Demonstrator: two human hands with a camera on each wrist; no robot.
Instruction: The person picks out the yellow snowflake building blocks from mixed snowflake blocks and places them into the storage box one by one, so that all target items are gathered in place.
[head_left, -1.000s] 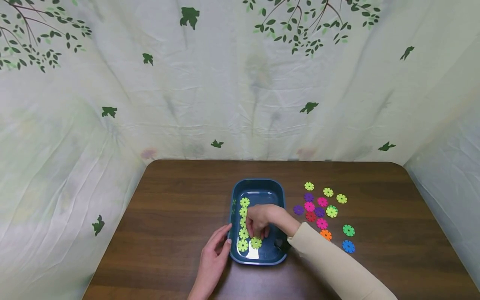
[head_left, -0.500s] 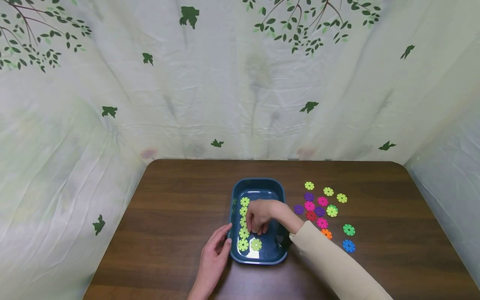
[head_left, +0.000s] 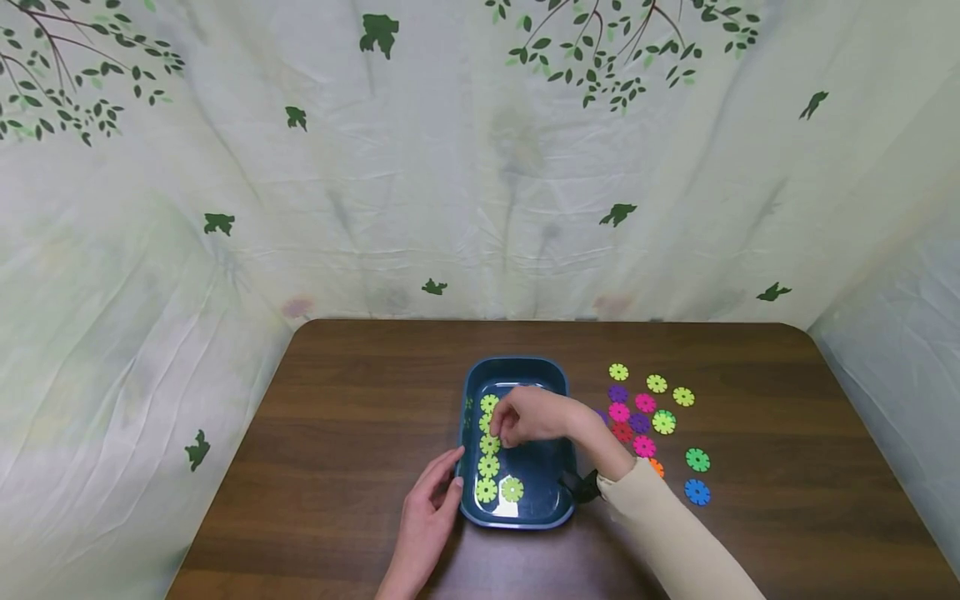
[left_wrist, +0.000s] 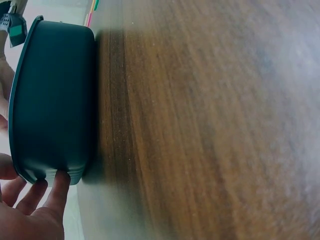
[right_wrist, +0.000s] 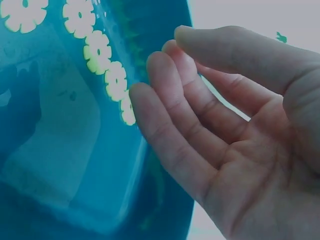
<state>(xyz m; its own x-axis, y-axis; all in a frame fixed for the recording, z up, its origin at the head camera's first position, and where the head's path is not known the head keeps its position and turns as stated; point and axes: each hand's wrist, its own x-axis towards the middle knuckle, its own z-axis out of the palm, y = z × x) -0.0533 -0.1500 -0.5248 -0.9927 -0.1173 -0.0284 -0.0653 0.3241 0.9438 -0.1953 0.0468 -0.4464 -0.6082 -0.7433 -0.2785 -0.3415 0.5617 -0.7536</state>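
Note:
A blue tray (head_left: 555, 493) stands on the table with several yellow-green notched plastic discs (head_left: 488, 466) in it. Most form a column along its left wall; one disc (head_left: 512, 488) lies to the right of the nearest end. My left hand (head_left: 427, 510) rests its fingertips against the tray's left side; in the left wrist view, extended fingers (left_wrist: 59, 192) touch the outer wall. Over the tray hovers my right hand (head_left: 536, 414), fingers loosely bent above the column. The right wrist view shows that hand (right_wrist: 225, 120) with nothing visible between thumb and fingers.
Right of the tray, loose discs lie on the brown table (head_left: 360, 417): yellow-green (head_left: 656, 384), pink (head_left: 645, 403), purple (head_left: 618, 394), red (head_left: 622, 432), green (head_left: 697, 460), blue (head_left: 697, 492) and a partly covered orange one (head_left: 657, 467). A leaf-printed curtain (head_left: 480, 167) hangs behind.
My right hand has drawn off the single disc near the tray's front, rising and moving away toward the back. That disc stays put. The left hand has not moved.

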